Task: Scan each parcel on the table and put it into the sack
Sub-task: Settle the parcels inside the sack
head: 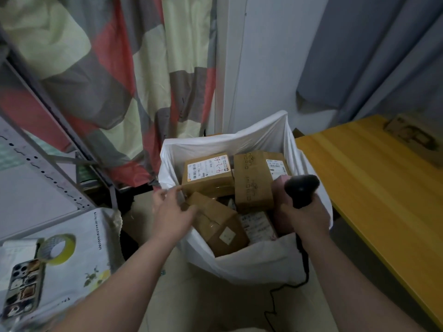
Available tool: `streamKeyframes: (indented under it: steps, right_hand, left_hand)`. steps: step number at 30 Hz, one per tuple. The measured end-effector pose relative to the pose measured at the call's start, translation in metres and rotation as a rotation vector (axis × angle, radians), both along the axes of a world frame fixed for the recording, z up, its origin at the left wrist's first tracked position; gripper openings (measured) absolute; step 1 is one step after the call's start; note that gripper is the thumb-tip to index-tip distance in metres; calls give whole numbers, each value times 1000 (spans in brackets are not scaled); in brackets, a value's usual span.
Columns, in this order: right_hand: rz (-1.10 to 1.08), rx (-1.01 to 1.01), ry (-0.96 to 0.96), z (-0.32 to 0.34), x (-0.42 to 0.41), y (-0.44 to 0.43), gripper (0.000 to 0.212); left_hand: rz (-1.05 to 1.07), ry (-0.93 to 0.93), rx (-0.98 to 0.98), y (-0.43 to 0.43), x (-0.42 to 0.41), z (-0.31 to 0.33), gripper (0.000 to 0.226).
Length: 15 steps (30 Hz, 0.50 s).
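Note:
A white sack (pixel 259 267) stands open on the floor below me with several brown cardboard parcels in it. One labelled parcel (pixel 208 174) lies at the back left and a taller one (pixel 254 178) beside it. A smaller box (pixel 220 224) lies tilted at the front. My left hand (pixel 171 212) hovers over the sack's left rim, fingers apart, touching or almost touching the tilted box. My right hand (pixel 305 218) is shut on a black barcode scanner (pixel 300 188), held over the sack's right side; its cable hangs down to the floor.
A yellow wooden table (pixel 374 178) stands to the right with one cardboard box (pixel 414 137) at its far end. At the lower left, a cloth-covered surface (pixel 79 264) holds a tape roll (pixel 58 249) and a phone (pixel 22 288). A metal shelf frame (pixel 40 164) and a patterned curtain (pixel 107 75) stand behind.

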State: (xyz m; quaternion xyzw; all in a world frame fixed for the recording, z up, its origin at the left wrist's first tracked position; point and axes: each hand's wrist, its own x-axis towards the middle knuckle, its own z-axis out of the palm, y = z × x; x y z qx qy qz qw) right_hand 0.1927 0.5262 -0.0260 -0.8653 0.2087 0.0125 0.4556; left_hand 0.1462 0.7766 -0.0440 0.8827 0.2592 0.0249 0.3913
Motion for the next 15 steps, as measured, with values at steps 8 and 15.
streamKeyframes:
  steps: [8,15]
  right_hand:
    - [-211,-231,226,-28,-21,-48,48]
    - [-175,-28,96,-2,0,-43,38]
  left_hand:
    - [158,157,-13,-21,-8,-16,77]
    - [203,74,-48,-34,14,10,46]
